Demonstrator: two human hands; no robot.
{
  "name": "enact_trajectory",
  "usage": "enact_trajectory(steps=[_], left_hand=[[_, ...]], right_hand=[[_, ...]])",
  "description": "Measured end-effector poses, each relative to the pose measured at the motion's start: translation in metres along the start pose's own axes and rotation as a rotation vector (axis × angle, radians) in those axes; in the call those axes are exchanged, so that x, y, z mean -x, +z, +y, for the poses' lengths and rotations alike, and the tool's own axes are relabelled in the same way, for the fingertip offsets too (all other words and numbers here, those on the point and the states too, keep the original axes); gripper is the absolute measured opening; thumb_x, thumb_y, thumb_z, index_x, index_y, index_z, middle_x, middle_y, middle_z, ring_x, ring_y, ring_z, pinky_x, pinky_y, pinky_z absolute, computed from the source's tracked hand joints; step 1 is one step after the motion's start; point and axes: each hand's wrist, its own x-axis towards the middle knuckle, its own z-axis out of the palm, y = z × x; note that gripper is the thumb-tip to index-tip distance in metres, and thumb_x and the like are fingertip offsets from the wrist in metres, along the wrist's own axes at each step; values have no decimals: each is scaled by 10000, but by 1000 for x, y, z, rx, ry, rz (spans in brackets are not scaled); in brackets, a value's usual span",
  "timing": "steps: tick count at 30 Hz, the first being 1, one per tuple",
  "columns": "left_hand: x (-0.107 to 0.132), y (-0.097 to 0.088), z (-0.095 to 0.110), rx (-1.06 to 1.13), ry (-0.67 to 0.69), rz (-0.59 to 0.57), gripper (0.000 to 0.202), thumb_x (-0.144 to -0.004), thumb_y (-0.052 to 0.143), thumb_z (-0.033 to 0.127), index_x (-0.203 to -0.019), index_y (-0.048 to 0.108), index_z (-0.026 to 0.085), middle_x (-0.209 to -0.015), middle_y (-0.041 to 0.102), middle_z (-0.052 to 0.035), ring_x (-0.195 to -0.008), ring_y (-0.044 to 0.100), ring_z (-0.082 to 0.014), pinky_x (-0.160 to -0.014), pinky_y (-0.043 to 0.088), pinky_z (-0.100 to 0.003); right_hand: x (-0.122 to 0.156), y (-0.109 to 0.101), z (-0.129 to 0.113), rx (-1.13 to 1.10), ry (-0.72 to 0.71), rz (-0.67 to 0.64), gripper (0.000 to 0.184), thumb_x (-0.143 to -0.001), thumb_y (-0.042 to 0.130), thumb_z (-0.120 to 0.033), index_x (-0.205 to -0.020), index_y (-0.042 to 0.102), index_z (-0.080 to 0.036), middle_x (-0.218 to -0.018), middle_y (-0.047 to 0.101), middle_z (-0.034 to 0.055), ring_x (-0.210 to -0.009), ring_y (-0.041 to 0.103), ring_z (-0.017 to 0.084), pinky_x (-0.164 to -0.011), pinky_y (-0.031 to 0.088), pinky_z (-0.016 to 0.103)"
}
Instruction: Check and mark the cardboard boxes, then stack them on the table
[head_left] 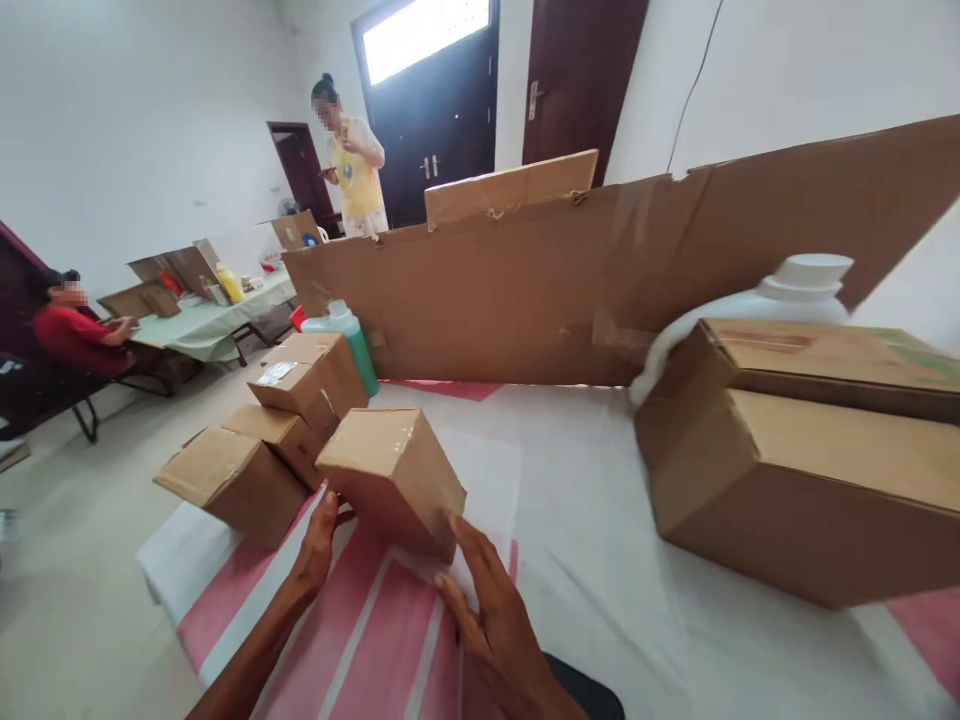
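Note:
A small sealed cardboard box sits tilted on the pink-and-white striped table cloth in front of me. My left hand touches its near left lower edge with fingers stretched upward. My right hand lies flat on the cloth with spread fingers, its fingertips at the box's near right corner. Neither hand grips anything. Just left of the box are three similar small boxes, one stacked on top.
A large cardboard box stands at the right with a white jug behind it. A tall cardboard sheet stands across the back; a green bottle is beside it. One person sits far left, another stands by the door.

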Motion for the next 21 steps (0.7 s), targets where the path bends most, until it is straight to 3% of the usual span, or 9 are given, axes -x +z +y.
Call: enact_trajectory(steps=[3,7,11,13,16,18,21], left_hand=[[5,-1,-10,-22,-20,-76,812,-888,439,839,-1301,676,181,-1431,649,-182,-1275,633,-385,-1056,515,-569],[13,2,-14,-98,10,-177,685,-921,507,754,-1268,704,197,-1332,704,-156,-1328,588,-374,-1132,454,-554],[32,-9,-6,-159,81,-212,609,-959,533,655,-1361,649,211,-1317,670,-139,-1287,586,-347,-1151,416,-565],[49,-18,1,-242,179,-213,594,-962,573,587,-1422,602,212,-1320,636,-141,-1273,575,-333,-1147,416,-561],[79,-30,10,-485,464,-210,607,-972,608,462,-1511,511,198,-1300,595,-152,-1256,549,-321,-1111,447,-549],[96,-37,15,-619,634,-206,646,-961,636,404,-1550,465,198,-1305,570,-163,-1253,532,-326,-1092,462,-542],[105,-46,20,-702,755,-211,715,-930,686,406,-1574,430,230,-1467,459,-181,-1384,433,-368,-1161,399,-578]], right_hand=[[-3,13,-4,19,157,38,672,-1030,516,-487,-1627,338,-236,-1657,400,130,-1540,367,300,-1269,317,548],[-6,29,-5,-35,213,88,756,-1006,525,-539,-1645,282,-215,-1709,294,144,-1587,258,299,-1292,231,565],[-9,31,-23,-280,305,142,738,-968,552,-632,-1597,383,-285,-1658,403,118,-1515,401,293,-1205,396,517],[-13,27,-37,-428,375,156,698,-939,589,-662,-1519,507,-282,-1582,514,109,-1438,494,296,-1155,444,482],[-19,25,-53,-546,457,205,624,-875,651,-709,-1289,706,-244,-1387,691,94,-1339,567,313,-1130,444,468],[-21,28,-56,-570,498,201,609,-823,680,-747,-1131,773,-229,-1245,765,90,-1270,610,328,-1074,481,464],[-16,37,-57,-605,581,144,605,-765,725,-763,-981,800,-203,-1056,809,101,-1118,689,337,-936,548,442]])
